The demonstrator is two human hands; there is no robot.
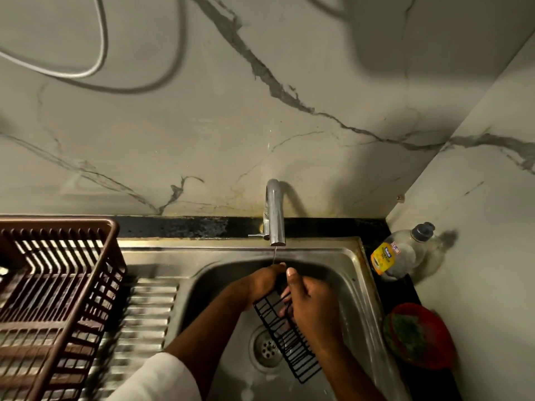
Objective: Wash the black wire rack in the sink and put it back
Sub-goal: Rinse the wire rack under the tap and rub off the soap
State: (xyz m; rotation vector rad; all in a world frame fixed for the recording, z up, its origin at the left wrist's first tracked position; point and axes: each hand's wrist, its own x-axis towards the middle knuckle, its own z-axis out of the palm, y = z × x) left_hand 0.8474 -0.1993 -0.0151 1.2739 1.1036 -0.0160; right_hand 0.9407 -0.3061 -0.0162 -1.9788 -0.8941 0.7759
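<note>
The black wire rack is held tilted over the steel sink, its lower end above the drain. My left hand grips the rack's upper end from the left. My right hand curls round its right side, thumb pointing up. A thin stream of water falls from the chrome tap onto the fingers and the top of the rack. Much of the rack's upper part is hidden behind my hands.
A brown plastic dish basket stands on the ribbed drainboard at the left. A clear dish-soap bottle leans in the right corner. Below it sits a red bowl with a green scrubber. Marble walls close the back and right.
</note>
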